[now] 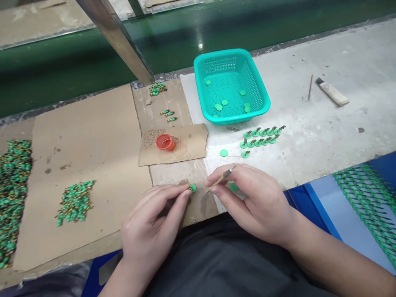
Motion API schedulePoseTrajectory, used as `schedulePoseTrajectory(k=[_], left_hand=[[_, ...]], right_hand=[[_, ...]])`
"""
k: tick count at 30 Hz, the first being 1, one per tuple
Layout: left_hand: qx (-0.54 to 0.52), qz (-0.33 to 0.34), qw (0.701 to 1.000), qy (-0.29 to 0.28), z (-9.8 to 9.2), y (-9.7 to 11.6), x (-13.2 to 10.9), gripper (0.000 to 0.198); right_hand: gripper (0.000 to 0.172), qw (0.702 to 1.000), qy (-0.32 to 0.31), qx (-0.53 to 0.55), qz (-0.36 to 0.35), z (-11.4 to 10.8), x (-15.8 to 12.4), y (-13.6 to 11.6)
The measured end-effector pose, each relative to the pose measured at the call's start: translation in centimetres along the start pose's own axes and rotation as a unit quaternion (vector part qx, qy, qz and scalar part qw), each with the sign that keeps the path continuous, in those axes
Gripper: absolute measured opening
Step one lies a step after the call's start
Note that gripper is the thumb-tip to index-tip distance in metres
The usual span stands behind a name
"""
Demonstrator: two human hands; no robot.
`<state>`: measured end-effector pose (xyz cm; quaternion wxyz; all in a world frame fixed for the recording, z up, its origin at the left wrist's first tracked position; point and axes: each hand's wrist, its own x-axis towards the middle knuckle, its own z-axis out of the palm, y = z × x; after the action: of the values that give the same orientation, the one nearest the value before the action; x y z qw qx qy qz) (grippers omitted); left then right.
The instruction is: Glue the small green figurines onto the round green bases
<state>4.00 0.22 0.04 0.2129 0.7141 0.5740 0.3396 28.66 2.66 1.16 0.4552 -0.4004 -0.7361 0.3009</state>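
Note:
Between its thumb and forefinger, my left hand (156,220) pinches a small green disc (193,188) near the table's front edge. My right hand (253,202) holds a thin brush-like tool (223,176), its pale end pointing down and left towards the disc, a short gap away. Another green disc (234,187) lies partly behind my right hand. A loose green disc (223,153) rests farther back on the table. Behind my hands, an orange-red cup (165,142) stands on a small piece of cardboard (192,144).
A turquoise basket (264,105) holds several green discs. Rows of discs with small dark pieces (261,142) stand right of centre. Piles of green and gold pieces (76,202) lie left. A tube (333,93) lies at the back right; a metal post (120,43) rises behind.

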Motion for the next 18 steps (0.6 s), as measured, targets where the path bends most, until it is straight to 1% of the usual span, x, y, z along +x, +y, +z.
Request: schedulePoseTrajectory(k=[2, 5, 9, 12, 15, 18], left_hand=[[0.006, 0.028, 1.0, 0.0, 0.0, -0.1, 0.0, 0.007], [0.01, 0.057, 0.998, -0.004, -0.1, -0.4, -0.1, 0.011], [0.009, 0.048, 0.999, -0.017, -0.3, -0.7, -0.3, 0.013], [0.004, 0.04, 0.999, -0.018, -0.4, -0.7, -0.2, 0.016], [0.001, 0.036, 0.999, -0.009, -0.4, -0.5, -0.1, 0.015], [0.007, 0.036, 0.999, -0.01, -0.5, -0.4, 0.0, 0.014]], right_hand=[[0.015, 1.0, -0.004, -0.012, -0.014, 0.1, -0.1, 0.1], [0.015, 0.999, -0.014, -0.025, -0.033, 0.2, -0.2, 0.4], [0.012, 0.999, -0.032, -0.008, -0.043, -0.1, 0.5, 0.7], [0.009, 0.998, -0.048, 0.004, -0.029, -0.2, 1.7, 0.9], [0.012, 0.996, -0.085, 0.008, -0.018, 0.1, 3.0, 1.1], [0.013, 0.995, -0.098, 0.012, -0.019, 0.5, 3.7, 1.3]])
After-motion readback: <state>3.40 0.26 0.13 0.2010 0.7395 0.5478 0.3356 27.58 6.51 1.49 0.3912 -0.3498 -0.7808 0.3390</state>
